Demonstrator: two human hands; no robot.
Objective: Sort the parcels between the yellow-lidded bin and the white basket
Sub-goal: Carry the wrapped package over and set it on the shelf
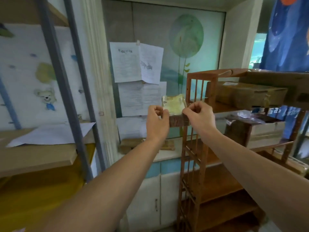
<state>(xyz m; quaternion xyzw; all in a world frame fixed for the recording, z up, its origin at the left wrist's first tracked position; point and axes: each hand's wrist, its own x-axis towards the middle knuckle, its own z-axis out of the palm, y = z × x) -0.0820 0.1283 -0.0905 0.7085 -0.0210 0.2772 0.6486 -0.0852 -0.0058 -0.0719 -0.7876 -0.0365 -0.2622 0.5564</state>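
A: Where is the parcel held?
B: In the air, in front of the shelf's left corner post, level with the papers pinned behind.
A: How is it gripped?
B: Its left edge is pinched by the left hand, its right edge by the right hand; the top stands above both sets of fingers, which are closed on it
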